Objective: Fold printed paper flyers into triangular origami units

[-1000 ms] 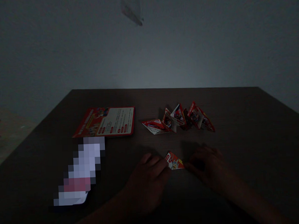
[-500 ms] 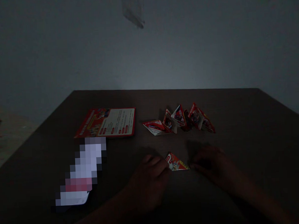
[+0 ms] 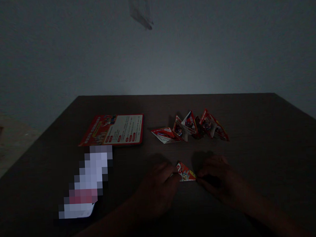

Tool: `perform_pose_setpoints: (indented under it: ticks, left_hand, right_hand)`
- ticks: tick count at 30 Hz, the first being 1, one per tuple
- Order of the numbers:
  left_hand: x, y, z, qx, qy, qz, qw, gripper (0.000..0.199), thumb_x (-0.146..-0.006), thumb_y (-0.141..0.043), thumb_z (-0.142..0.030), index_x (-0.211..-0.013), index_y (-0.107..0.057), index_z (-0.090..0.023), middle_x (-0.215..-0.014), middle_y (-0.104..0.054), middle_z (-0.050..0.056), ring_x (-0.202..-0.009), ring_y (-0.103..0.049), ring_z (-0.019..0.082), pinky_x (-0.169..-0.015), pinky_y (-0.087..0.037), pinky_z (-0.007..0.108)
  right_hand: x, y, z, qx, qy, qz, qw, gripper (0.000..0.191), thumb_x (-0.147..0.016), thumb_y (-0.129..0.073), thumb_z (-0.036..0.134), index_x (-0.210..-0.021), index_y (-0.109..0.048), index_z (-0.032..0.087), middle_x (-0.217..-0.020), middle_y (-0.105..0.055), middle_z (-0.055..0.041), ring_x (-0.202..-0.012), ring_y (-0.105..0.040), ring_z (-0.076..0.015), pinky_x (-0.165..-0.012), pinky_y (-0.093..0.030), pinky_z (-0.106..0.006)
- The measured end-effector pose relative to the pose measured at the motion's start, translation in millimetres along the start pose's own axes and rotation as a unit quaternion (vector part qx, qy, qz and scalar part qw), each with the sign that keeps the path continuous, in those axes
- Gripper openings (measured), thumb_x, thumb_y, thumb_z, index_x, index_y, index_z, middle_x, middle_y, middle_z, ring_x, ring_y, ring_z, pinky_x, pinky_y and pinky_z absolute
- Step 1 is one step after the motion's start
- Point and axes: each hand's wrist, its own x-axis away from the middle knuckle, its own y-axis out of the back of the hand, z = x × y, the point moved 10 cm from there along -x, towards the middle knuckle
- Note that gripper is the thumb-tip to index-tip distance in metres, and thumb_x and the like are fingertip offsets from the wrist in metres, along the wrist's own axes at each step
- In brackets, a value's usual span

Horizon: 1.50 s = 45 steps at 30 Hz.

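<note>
A small folded paper triangle point(image 3: 186, 173), red with printed figures, lies on the dark table between my hands. My left hand point(image 3: 159, 188) pinches its left end, fingers closed. At its right corner my right hand point(image 3: 218, 177) closes thumb and fingers on the paper. Behind it several folded red and white paper pieces point(image 3: 188, 126) stand in a zigzag row; whether they are joined I cannot tell. The light is dim, so the fingertips show poorly.
A red and white printed booklet or card point(image 3: 123, 129) lies at the left of the table point(image 3: 157, 104). In front of it is a bright, pixelated phone-like object point(image 3: 90, 181). A pale wall point(image 3: 197, 54) rises behind the table.
My right hand has moved slightly left, onto the right corner of the paper triangle. My left hand has barely shifted at the other end.
</note>
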Motion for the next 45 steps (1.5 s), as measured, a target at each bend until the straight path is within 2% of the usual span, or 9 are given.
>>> perform_pose_setpoints:
  ticks: [9,15,19,27,32,37,45]
  left_hand:
    - [0,5.9,-2,0.008,0.004,-0.008,1.0,0.023,-0.089,-0.042,-0.008,-0.104,-0.059,-0.013,-0.1,-0.062,0.009,-0.087,-0.056,0.019,-0.074,-0.05,0.031]
    - [1,2.2,-3,0.015,0.006,-0.003,1.0,0.021,-0.087,-0.053,-0.017,-0.107,-0.057,-0.015,-0.104,-0.061,0.009,-0.092,-0.055,0.021,-0.079,-0.049,0.035]
    - [1,2.6,-5,0.007,-0.003,-0.004,1.0,0.019,-0.088,-0.052,-0.016,-0.106,-0.057,-0.015,-0.104,-0.061,0.008,-0.091,-0.056,0.02,-0.078,-0.05,0.034]
    - [0,3.0,-5,-0.004,-0.004,-0.007,1.0,0.017,-0.089,-0.049,-0.014,-0.102,-0.058,-0.015,-0.103,-0.062,0.009,-0.087,-0.057,0.02,-0.075,-0.051,0.033]
    - [0,3.3,-5,0.002,-0.009,-0.01,1.0,0.021,-0.088,-0.049,-0.013,-0.107,-0.058,-0.015,-0.103,-0.061,0.009,-0.09,-0.057,0.019,-0.076,-0.051,0.032]
    - [0,7.0,-3,0.026,0.005,-0.03,0.999,0.018,-0.089,-0.049,-0.013,-0.104,-0.058,-0.014,-0.102,-0.061,0.009,-0.089,-0.057,0.019,-0.077,-0.051,0.032]
    - [1,18.3,1,0.07,0.028,-0.077,0.994,0.024,-0.087,-0.054,-0.014,-0.11,-0.056,-0.016,-0.106,-0.06,0.009,-0.094,-0.059,0.018,-0.08,-0.053,0.031]
  right_hand:
    - [0,0,7,-0.014,0.016,-0.006,1.0,0.003,-0.08,-0.065,0.02,-0.081,-0.065,0.023,-0.076,-0.062,-0.001,-0.077,-0.058,-0.019,-0.074,-0.039,-0.035]
    - [-1,-2,9,-0.003,0.01,0.003,1.0,0.003,-0.08,-0.064,0.019,-0.081,-0.064,0.022,-0.077,-0.061,-0.0014,-0.078,-0.056,-0.0199,-0.076,-0.036,-0.037]
    - [0,0,10,-0.004,0.012,-0.01,1.0,0.003,-0.08,-0.064,0.019,-0.081,-0.064,0.022,-0.077,-0.061,-0.0015,-0.08,-0.056,-0.0199,-0.079,-0.035,-0.038]
    - [-3,-1,13,-0.004,0.009,-0.013,1.0,0.002,-0.08,-0.065,0.021,-0.08,-0.063,0.022,-0.076,-0.061,-0.0016,-0.077,-0.055,-0.0198,-0.075,-0.036,-0.036]
    - [-3,2,15,0.0,0.011,-0.03,0.999,0.004,-0.08,-0.066,0.023,-0.078,-0.063,0.022,-0.075,-0.061,-0.0018,-0.077,-0.056,-0.0196,-0.075,-0.037,-0.036]
    - [-4,3,16,-0.015,0.013,-0.036,0.999,0.003,-0.081,-0.063,0.021,-0.079,-0.062,0.021,-0.074,-0.061,-0.0018,-0.076,-0.056,-0.0192,-0.076,-0.037,-0.036]
    - [-3,5,12,-0.023,0.005,-0.059,0.998,0.006,-0.083,-0.061,0.024,-0.077,-0.061,0.022,-0.073,-0.061,-0.0004,-0.074,-0.057,-0.0182,-0.074,-0.039,-0.036]
